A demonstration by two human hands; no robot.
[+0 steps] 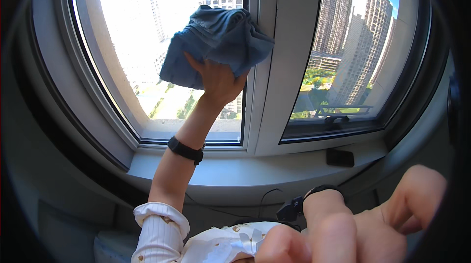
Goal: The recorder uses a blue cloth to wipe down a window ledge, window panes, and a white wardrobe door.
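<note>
Outside stood tower blocks (331, 15), with greenery (316, 81) at their feet. Next, the pale window frame (54, 42): 2 panes, left (127, 27) blown out by glare, right (360, 66) clearer, a wide central post (284, 52) between them. Pale sill (235, 172) ran beneath. White sleeve (159, 231), cuff rolled, at lower left.

Blue-grey cloth (216, 42), bunched and folded, was up at the window, in front of the left pane and overlapping the post. Left hand (221, 83) was clamped on its lower part, some fingers hidden in the folds. Right hand (368, 236) loomed near the lens at lower right, blurred, fingers bent; could not tell whether it held anything. The 2 hands were well apart.

Smaller: dark flat block (339, 158) on the sill; black watch (290, 209), right wrist; black band (185, 151), left wrist.
</note>
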